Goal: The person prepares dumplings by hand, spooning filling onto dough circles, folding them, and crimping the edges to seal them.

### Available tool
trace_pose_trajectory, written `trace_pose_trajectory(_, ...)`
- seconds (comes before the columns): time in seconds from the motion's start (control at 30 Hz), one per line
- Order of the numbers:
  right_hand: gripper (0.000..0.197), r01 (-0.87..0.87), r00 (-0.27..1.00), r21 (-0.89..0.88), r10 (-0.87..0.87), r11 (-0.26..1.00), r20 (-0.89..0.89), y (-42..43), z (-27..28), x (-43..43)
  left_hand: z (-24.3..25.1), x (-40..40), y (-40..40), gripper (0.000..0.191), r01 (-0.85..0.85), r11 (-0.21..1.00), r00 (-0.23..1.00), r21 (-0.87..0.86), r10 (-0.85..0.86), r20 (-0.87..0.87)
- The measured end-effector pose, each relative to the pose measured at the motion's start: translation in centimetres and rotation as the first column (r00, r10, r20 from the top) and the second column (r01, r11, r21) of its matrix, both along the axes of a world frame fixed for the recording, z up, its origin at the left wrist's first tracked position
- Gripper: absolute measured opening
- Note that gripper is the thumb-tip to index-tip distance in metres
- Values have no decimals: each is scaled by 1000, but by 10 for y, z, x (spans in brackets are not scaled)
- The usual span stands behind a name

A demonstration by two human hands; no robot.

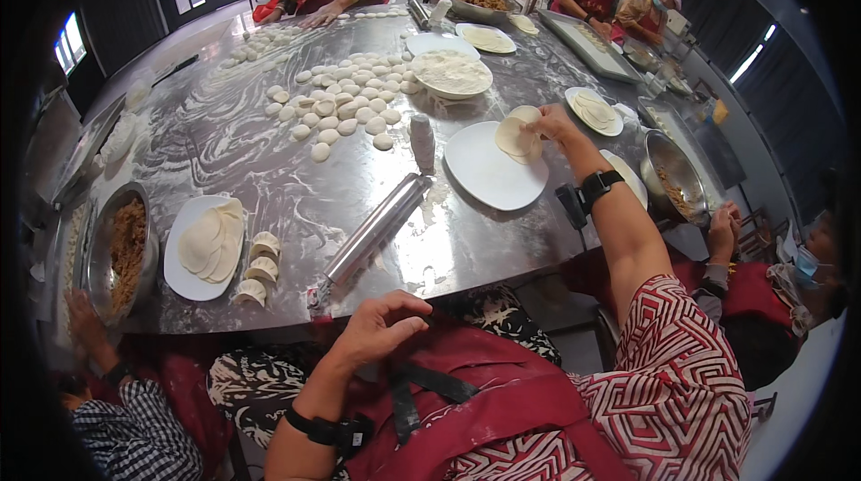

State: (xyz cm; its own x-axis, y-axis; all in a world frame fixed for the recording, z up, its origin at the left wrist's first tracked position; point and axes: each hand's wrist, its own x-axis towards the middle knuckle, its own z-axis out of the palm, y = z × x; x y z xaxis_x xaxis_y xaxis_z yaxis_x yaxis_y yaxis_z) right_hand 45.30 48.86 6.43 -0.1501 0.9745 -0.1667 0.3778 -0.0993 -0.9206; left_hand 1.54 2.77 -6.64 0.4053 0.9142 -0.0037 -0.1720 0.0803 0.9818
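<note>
My right hand (pixel 553 124) pinches a few thin round dough wrappers (pixel 516 136) at their edge. They overlap one another over the back right part of a white plate (pixel 494 171), whose remaining surface is bare. Above my apron, just off the table's front edge, my left hand (pixel 387 327) is loosely curled and holds nothing, with a gap between thumb and fingers. A shiny metal rolling pin (pixel 378 228) lies slantwise on the steel table, left of the plate. By its far end is a whitish, wrapped-looking cylindrical object (pixel 422 143).
Many flattened dough pieces (pixel 346 94) lie behind the rolling pin, beside a bowl of flour (pixel 452 74). At left are a plate of wrappers (pixel 205 249), 3 pleated dumplings (pixel 261 269) and a filling bowl (pixel 124 255). Another filling bowl (pixel 675 178) stands right. Co-workers surround the table.
</note>
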Motion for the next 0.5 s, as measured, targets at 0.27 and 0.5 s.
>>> trace_pose_trajectory(0.27, 54, -135, 973, 162, 162, 977, -166, -43, 110, -44, 21, 6, 6, 26, -134, 985, 991, 109, 131, 40)
trace_pose_trajectory(0.5, 54, -623, 729, 245, 665, 743, -165, -135, 207, -234, 114, -29, 58, 40, -677, 720, 736, 152, 669, 103)
